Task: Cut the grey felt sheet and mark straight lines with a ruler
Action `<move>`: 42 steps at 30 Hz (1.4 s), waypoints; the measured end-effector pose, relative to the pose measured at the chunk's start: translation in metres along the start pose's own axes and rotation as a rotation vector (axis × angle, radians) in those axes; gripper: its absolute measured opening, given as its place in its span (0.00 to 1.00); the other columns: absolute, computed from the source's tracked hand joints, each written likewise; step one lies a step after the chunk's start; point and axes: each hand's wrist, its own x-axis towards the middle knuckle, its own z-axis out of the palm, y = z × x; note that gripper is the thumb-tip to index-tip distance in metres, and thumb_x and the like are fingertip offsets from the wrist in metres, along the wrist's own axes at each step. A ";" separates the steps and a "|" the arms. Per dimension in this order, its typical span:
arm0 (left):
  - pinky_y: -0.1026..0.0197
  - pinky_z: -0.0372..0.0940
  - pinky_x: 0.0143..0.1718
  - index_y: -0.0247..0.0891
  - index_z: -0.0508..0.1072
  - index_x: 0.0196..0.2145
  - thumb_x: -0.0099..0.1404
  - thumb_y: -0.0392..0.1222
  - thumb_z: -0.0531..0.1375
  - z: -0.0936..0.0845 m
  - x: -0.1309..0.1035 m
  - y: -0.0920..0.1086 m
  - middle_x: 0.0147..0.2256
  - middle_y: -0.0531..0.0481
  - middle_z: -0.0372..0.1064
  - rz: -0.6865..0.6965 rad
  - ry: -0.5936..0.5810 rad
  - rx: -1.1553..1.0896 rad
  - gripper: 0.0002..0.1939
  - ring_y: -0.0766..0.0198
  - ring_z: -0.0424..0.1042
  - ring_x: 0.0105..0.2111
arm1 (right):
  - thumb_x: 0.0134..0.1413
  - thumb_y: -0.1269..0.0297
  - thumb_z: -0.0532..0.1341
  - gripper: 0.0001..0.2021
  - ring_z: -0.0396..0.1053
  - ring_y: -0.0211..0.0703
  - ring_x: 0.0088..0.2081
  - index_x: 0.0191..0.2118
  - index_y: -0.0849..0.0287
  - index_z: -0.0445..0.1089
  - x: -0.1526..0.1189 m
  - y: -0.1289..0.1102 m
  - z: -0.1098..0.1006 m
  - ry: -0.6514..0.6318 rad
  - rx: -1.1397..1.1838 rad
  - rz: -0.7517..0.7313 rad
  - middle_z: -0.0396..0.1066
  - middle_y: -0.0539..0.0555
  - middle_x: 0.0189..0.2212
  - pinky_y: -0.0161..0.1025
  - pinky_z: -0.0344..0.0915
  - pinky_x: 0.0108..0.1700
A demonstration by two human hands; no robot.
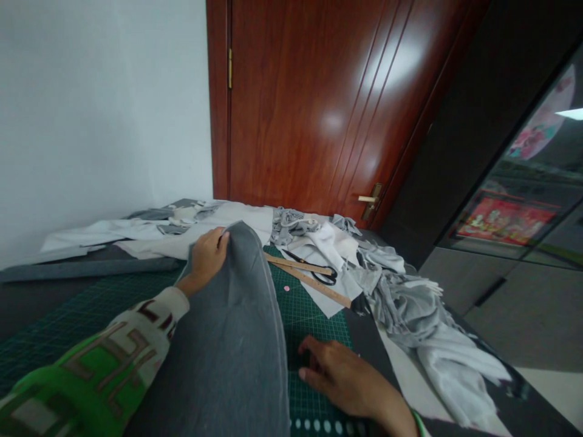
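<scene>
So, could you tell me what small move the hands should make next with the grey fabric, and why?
Probably lower the far edge flat. The left hand holds the grey fabric raised off the green cutting mat, while the right hand rests open on the mat at the cloth's near edge, and ruler and scissors lie beyond.
</scene>
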 end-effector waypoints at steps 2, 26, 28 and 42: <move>0.56 0.63 0.37 0.39 0.66 0.36 0.72 0.47 0.41 -0.005 0.001 -0.005 0.31 0.44 0.70 -0.022 0.063 -0.009 0.18 0.52 0.71 0.34 | 0.63 0.60 0.55 0.13 0.71 0.48 0.42 0.50 0.57 0.68 0.011 0.010 -0.006 -0.005 -0.022 -0.041 0.75 0.56 0.36 0.39 0.63 0.41; 0.50 0.65 0.46 0.38 0.70 0.37 0.71 0.40 0.43 0.019 0.004 0.011 0.35 0.43 0.72 0.268 -0.124 -0.264 0.17 0.53 0.70 0.39 | 0.54 0.77 0.59 0.06 0.72 0.42 0.41 0.38 0.64 0.70 0.156 0.043 0.007 0.490 -0.104 0.129 0.74 0.57 0.38 0.36 0.66 0.44; 0.51 0.65 0.46 0.38 0.70 0.38 0.71 0.41 0.43 0.010 0.003 0.006 0.36 0.42 0.72 0.226 -0.083 -0.273 0.17 0.53 0.70 0.40 | 0.54 0.77 0.58 0.07 0.73 0.43 0.39 0.38 0.64 0.70 0.153 0.049 0.007 0.511 -0.104 0.164 0.74 0.58 0.36 0.36 0.67 0.43; 0.54 0.66 0.46 0.40 0.65 0.38 0.71 0.42 0.42 -0.030 -0.013 -0.011 0.35 0.44 0.70 0.005 0.083 -0.231 0.14 0.54 0.70 0.40 | 0.62 0.69 0.54 0.23 0.59 0.49 0.61 0.62 0.58 0.60 0.177 0.021 0.020 0.466 -0.188 -0.102 0.62 0.61 0.59 0.44 0.55 0.63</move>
